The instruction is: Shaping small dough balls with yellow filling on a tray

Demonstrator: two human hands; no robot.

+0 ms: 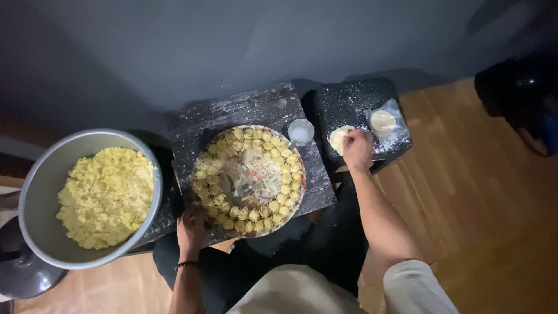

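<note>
I see my left hand [192, 228] resting with loose fingers on the tray [200, 152] edge. My right hand [357, 149] pinches a wrapper [337, 138] on the black stool [354, 102]. Dumplings [286, 180] already fill two outer rings; the tray's middle is bare. The bowl [43, 174] holds much filling [107, 195].

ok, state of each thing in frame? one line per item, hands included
large grey metal bowl: upright, heaped with yellow filling.
round patterned tray: flat on the dark floured board, dumplings ringing its rim, centre bare.
small white round cup: upright, open, beside the tray.
pale dough piece: lying on the black textured stool.
clear plastic bag: lying flat, pale round stack inside.
left hand: resting on the tray's near edge.
right hand: fingers down on the dough.
</note>
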